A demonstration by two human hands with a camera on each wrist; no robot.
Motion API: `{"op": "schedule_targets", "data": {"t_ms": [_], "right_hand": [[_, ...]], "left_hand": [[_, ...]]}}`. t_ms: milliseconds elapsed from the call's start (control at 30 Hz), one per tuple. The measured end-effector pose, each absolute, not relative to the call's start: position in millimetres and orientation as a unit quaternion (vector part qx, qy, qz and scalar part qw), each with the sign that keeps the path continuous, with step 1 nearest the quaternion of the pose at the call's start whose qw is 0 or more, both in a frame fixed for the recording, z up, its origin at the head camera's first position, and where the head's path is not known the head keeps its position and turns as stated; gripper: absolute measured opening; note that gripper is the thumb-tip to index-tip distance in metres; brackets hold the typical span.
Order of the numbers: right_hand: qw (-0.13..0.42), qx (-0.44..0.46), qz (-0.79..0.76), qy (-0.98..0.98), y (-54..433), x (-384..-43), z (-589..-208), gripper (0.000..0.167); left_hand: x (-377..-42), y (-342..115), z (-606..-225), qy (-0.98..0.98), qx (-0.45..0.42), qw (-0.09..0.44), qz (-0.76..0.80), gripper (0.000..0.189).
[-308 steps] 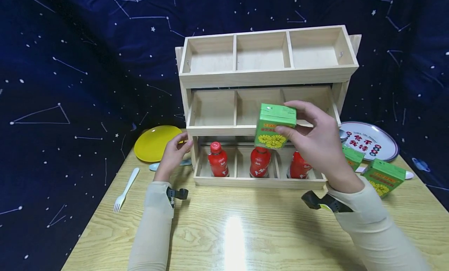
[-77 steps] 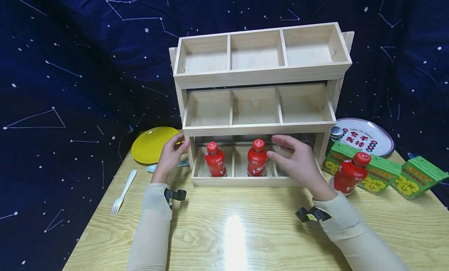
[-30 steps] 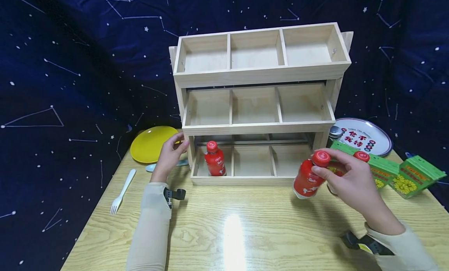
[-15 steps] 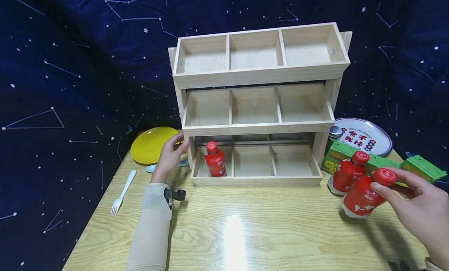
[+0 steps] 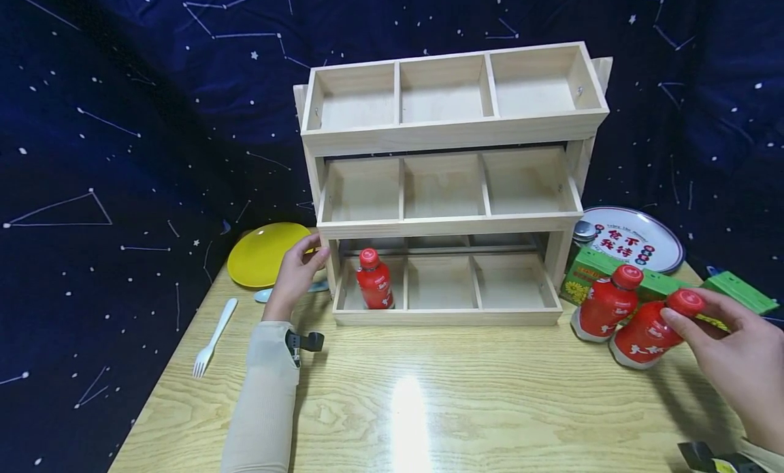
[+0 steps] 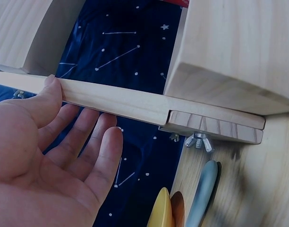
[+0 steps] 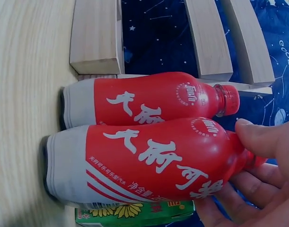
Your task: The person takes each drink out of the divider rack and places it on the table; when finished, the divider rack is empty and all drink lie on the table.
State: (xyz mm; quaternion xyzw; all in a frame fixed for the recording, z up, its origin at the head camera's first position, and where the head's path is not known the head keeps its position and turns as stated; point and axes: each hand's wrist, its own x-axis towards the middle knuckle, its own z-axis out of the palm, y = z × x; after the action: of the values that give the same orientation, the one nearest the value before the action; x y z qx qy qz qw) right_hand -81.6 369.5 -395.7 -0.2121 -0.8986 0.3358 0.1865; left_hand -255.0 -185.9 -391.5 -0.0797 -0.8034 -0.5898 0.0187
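Note:
My right hand [image 5: 744, 357] grips a red soda bottle [image 5: 649, 330] by its neck, just below the cap. In the right wrist view that bottle [image 7: 154, 163] stands on the tabletop, right beside a second red bottle [image 7: 144, 101]. The second bottle [image 5: 606, 304] also shows in the head view. A third red bottle [image 5: 375, 280] stands in the left compartment of the bottom tier of a wooden rack [image 5: 450, 318]. At the rack's left side post [image 6: 111, 97], my left hand [image 6: 55, 151] holds the wood between thumb and fingers.
Behind the two bottles are green drink cartons [image 5: 584, 275], partly hidden, and a white plate [image 5: 661, 238] with red lettering. Left of the rack lie a yellow plate [image 5: 263, 255], a light-blue utensil [image 5: 263, 295] and a white fork [image 5: 214, 338]. A dark starry cloth [image 5: 153, 153] hangs behind.
A green carton left my right hand and joined others at right. Two bottles went from the bottom tier to the table's right side, the latter still in my right hand. My left hand stayed.

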Motion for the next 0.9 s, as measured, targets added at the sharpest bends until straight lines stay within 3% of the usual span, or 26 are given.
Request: {"op": "schedule_targets", "data": {"t_ms": [333, 467, 633, 900], "right_hand": [[0.191, -0.161, 0.345, -0.905, 373.9, -80.4, -391.1, 0.065], [0.227, -0.137, 0.357, -0.896, 367.2, -77.9, -380.7, 0.068], [0.268, -0.109, 0.341, -0.894, 341.3, -75.9, -359.8, 0.062], [0.265, -0.004, 0.368, -0.891, 289.4, -87.7, -347.9, 0.058]], "left_hand": [[-254.0, -185.3, -390.0, -0.805, -0.071, 0.016, -0.589, 0.047], [-254.0, -185.4, -390.1, -0.805, -0.071, 0.015, -0.589, 0.047], [-253.8, -185.1, -390.8, -0.808, -0.069, 0.015, -0.585, 0.047], [-263.2, -189.7, -401.7, -0.8, -0.073, 0.016, -0.596, 0.047]]}}
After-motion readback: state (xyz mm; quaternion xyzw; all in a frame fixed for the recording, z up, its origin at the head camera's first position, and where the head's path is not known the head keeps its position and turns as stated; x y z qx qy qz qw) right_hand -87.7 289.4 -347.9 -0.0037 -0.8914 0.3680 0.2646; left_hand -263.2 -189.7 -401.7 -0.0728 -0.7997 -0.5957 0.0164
